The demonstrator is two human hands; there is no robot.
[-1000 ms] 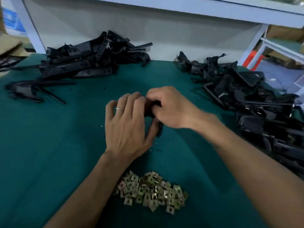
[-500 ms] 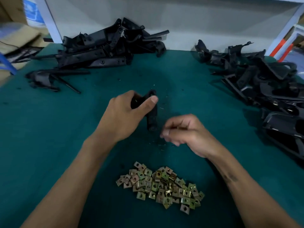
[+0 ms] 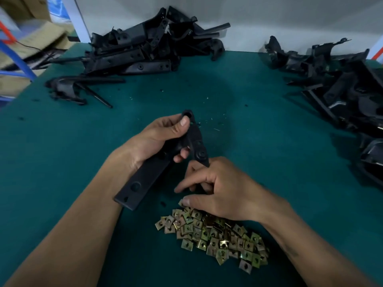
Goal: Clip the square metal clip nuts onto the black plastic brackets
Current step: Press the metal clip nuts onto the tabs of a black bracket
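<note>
Open green mat point(image 3: 259, 129) between bracket piles far left point(image 3: 134, 50) and right point(image 3: 342, 83); white wall behind. Left hand point(image 3: 157, 139) grips black plastic bracket point(image 3: 145, 177), now swung flat, long arm toward wrist. Right hand point(image 3: 217, 189), dropped from mid-mat, thumb pinching at clip nut heap point(image 3: 215, 233); catch unclear.

The black bracket point(image 3: 145, 179) in the left hand point(image 3: 157, 139) looks like matt moulded plastic, smooth on its flat strip. The clip nuts point(image 3: 211, 233) heaped under the right hand point(image 3: 219, 193) are thin stamped metal with a yellowish, slightly iridescent plated sheen. The table cover point(image 3: 259, 141) is a dull teal, cloth-like mat flecked with tiny pale shavings. The left pile of brackets point(image 3: 145, 48) appears matt, while several pieces in the right pile of brackets point(image 3: 339, 83) show glossy highlights.
</note>
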